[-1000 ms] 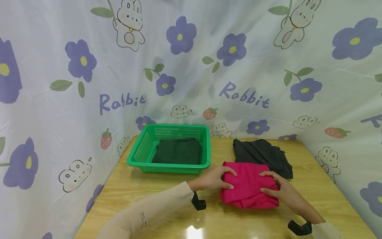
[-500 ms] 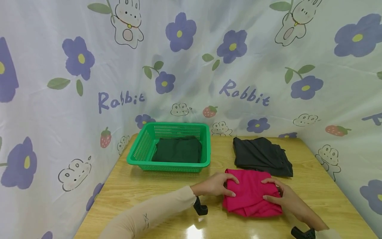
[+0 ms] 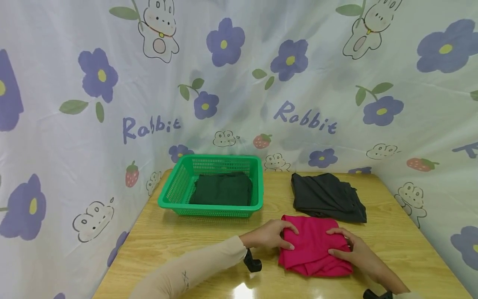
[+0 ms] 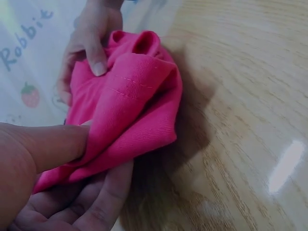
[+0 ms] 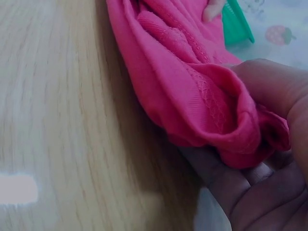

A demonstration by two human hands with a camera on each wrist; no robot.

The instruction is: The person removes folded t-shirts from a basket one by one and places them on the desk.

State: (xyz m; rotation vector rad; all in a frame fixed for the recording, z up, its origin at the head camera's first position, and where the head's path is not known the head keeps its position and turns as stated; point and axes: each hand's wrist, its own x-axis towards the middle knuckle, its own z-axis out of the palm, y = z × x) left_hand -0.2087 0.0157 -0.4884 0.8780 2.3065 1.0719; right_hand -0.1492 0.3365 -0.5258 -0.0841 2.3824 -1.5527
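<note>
A bright pink folded garment (image 3: 311, 245) lies between my two hands near the front right of the table. My left hand (image 3: 274, 236) grips its left side; in the left wrist view the thumb (image 4: 57, 144) is on top and the other fingers are tucked underneath. On the opposite side my right hand (image 3: 356, 251) holds the garment, thumb above and fingers below the rolled, stitched edge (image 5: 211, 101) in the right wrist view. Just behind the pink bundle lies a folded dark grey garment (image 3: 326, 197).
A green plastic basket (image 3: 210, 210) stands at the back left of the wooden table (image 3: 179, 241), with a folded dark garment (image 3: 224, 189) inside. A white curtain (image 3: 239, 83) with rabbits and flowers hangs behind the table and along its sides.
Both hands have brought the pink garment toward the table's front edge, away from the dark grey garment, which now shows more fully. The grip on both sides has stayed the same.
</note>
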